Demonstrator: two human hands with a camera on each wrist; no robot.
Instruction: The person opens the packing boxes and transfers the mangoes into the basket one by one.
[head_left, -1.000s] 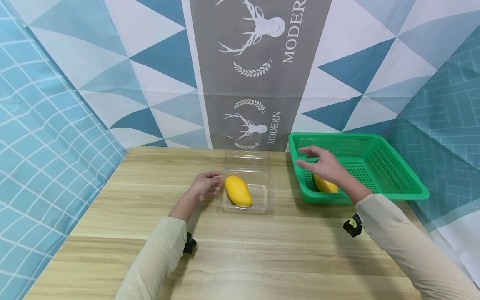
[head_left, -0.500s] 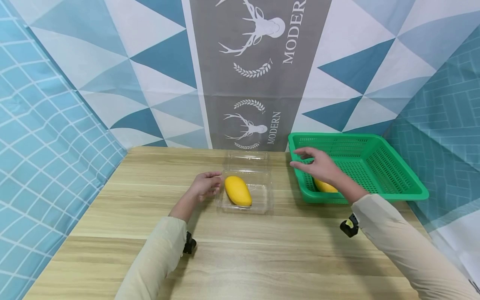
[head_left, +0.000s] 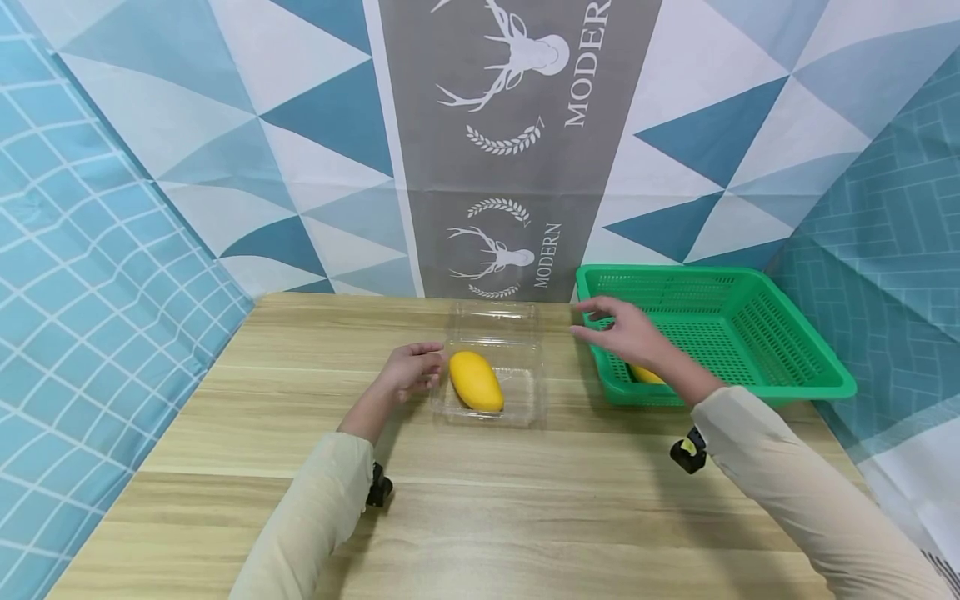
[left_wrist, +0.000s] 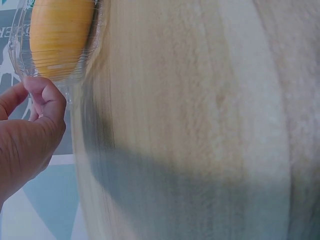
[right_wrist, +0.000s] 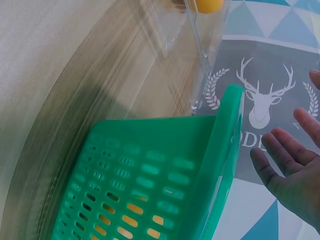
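A yellow mango (head_left: 477, 382) lies in a clear plastic clamshell box (head_left: 523, 392) whose lid (head_left: 496, 321) is folded back toward the wall. At the box's left side my left hand (head_left: 411, 370) pinches the rim; the left wrist view shows the thumb and a bent finger at the edge. My right hand (head_left: 626, 333) hovers over the left rim of a green plastic basket (head_left: 765, 333), fingers spread and nothing in them. Inside the basket, a second mango (head_left: 646, 374) is mostly hidden by the right hand and forearm. Yellow also shows through the basket's slots in the right wrist view.
Both box and basket stand on a wood-grain table (head_left: 480, 517), near its back edge. A patterned cloth wall (head_left: 330, 150) rises behind, with blue cloth sides at left and right. The basket's raised left rim lies under the right hand.
My right hand has drifted left from over the basket to its left rim, covering more of the mango inside. My left hand, the box and its mango have stayed put.
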